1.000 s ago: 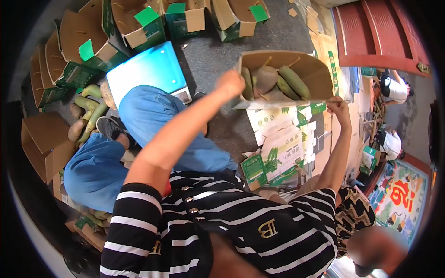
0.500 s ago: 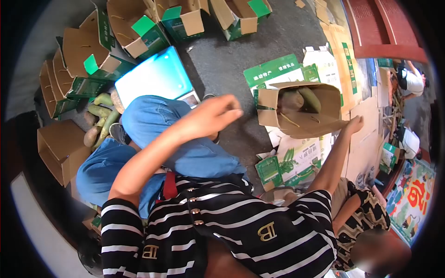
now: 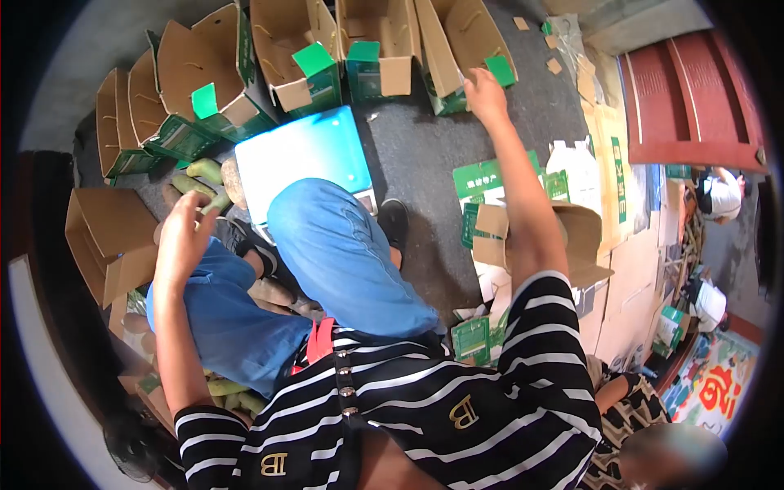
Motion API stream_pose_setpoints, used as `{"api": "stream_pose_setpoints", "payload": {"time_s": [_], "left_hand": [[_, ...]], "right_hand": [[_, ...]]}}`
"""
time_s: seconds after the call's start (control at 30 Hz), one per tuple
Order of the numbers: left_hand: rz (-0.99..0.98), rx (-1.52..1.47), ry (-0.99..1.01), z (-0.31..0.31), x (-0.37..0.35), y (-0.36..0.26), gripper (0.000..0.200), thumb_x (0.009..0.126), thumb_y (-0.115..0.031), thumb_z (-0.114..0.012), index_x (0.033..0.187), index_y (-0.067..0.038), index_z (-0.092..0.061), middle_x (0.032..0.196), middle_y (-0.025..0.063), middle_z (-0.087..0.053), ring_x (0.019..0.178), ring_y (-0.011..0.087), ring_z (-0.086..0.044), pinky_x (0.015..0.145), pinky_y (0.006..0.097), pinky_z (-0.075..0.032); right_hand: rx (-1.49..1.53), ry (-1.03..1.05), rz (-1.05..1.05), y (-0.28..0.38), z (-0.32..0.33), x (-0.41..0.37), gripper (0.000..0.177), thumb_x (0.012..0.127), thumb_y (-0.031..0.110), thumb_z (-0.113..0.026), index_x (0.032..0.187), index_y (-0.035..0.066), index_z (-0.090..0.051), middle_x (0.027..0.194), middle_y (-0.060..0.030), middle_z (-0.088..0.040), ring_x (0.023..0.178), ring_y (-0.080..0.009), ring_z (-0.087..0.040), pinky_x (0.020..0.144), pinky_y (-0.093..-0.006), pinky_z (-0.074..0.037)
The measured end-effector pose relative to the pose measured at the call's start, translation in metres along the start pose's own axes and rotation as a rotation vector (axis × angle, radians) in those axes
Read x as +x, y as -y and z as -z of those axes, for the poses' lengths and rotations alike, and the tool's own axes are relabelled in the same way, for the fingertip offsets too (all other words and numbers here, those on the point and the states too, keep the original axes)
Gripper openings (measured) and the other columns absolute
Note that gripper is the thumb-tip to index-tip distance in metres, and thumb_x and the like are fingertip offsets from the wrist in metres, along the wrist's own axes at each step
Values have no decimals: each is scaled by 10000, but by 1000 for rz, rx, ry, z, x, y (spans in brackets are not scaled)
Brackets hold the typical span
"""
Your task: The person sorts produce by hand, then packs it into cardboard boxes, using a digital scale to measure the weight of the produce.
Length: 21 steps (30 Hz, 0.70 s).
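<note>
My right hand (image 3: pixel 487 94) reaches far forward, its fingers closed on the near edge of an upright open cardboard box (image 3: pixel 469 37), the rightmost in a row. My left hand (image 3: pixel 181 233) hovers at the left with bent, parted fingers and holds nothing. Just beyond it lie long green vegetables (image 3: pixel 204 170), like radishes, and a tan rounded one (image 3: pixel 233 181). Another open cardboard box (image 3: pixel 584 245) is on the right, partly hidden behind my right forearm; its contents do not show.
Several open boxes (image 3: pixel 294 61) line the far side. A bright blue-and-white flat-topped object (image 3: pixel 298 151) sits before my knee. An open box (image 3: pixel 106 237) stands at left. Flattened green-and-white cartons (image 3: pixel 572 175) cover the right floor. Another person (image 3: pixel 633 420) is close at lower right.
My right hand has left the box with vegetables and moved forward to the rightmost box of the row. My left hand has swung left, from above my knee to near the vegetables.
</note>
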<state>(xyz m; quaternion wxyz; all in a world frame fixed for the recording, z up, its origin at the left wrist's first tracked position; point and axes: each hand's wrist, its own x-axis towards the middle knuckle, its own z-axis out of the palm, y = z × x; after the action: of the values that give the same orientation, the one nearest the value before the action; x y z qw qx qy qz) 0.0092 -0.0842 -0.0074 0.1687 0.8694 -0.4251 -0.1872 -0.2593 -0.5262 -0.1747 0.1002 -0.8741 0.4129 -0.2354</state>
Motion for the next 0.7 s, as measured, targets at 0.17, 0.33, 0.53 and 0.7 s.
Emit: {"api": "stream_pose_setpoints", "payload": {"time_s": [0.17,0.33,0.53,0.7], "left_hand": [[-190,133,-111,-4,6,-12,201,797,-94,-589,956,3,-516,904,177,-561,767,345,-579,661,400,-454],[-147,193,-60,-2,6,-20,239,773,-122,-615,959,-2,-524,907,175,-564,820,357,-567,701,425,-451],[-177,180,-81,5,-3,-23,251,783,-111,-606,981,10,-509,906,187,-557,823,371,-556,687,424,-437],[-228,184,-89,4,-5,-24,253,774,-119,-617,961,10,-506,895,181,-554,824,368,-552,685,426,-434]], "right_hand": [[-292,288,-270,18,-33,13,519,792,381,-585,1164,25,-521,1043,-196,-608,981,-350,-575,874,-425,-422],[-358,464,-192,14,-22,-7,340,782,349,-581,975,70,-601,901,-172,-642,897,-336,-600,783,-433,-451],[-233,841,-149,36,53,-80,294,756,325,-543,878,69,-621,867,-173,-634,852,-345,-600,732,-443,-468],[-84,602,-266,37,12,-135,388,759,359,-566,966,36,-624,922,-223,-624,888,-377,-593,775,-426,-461]]}}
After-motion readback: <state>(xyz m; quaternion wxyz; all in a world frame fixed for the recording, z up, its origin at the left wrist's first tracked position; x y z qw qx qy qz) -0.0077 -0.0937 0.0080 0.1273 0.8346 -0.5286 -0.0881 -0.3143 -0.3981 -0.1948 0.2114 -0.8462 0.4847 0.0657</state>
